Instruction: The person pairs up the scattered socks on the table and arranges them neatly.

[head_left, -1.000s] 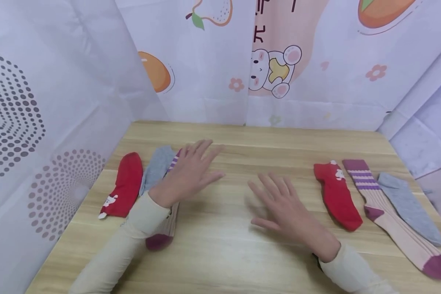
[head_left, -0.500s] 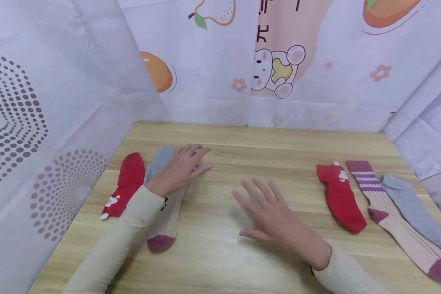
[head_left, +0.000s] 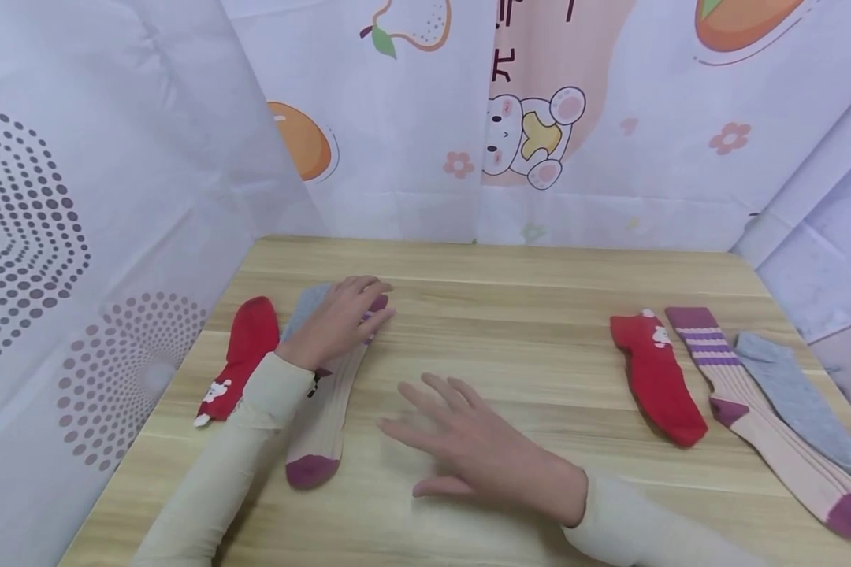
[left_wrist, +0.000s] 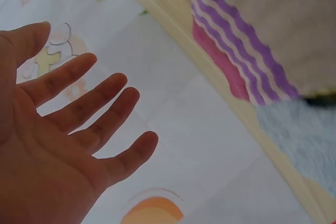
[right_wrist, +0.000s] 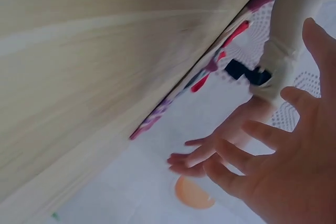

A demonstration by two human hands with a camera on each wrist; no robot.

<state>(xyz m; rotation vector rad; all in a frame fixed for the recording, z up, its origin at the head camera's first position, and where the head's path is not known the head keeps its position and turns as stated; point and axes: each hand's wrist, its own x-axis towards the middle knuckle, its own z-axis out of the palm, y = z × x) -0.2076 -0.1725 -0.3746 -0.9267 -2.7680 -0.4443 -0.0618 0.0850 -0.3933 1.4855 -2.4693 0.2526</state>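
Note:
My left hand [head_left: 340, 321] hovers over the cuff end of a beige sock [head_left: 329, 417] with purple stripes and a plum toe. Its fingers are spread and hold nothing in the left wrist view, where the striped cuff [left_wrist: 236, 40] lies beyond them. Part of that sock is hidden under the hand in the head view. Beside it lie a grey sock [head_left: 306, 305], partly covered, and a red sock [head_left: 253, 335] with a white animal figure. Lower and nearer the middle, my right hand [head_left: 475, 449] is above the table, fingers spread apart, palm bare in the right wrist view.
At the right of the wooden table [head_left: 510, 307] lie another red sock [head_left: 655, 386], a striped beige sock [head_left: 766, 441] and a grey sock [head_left: 801, 402]. Printed white curtains [head_left: 397, 213] hang behind the table and along its left side.
Both hands have moved left, the right one farther and also nearer the body. The left striped sock's cuff end now lies farther right.

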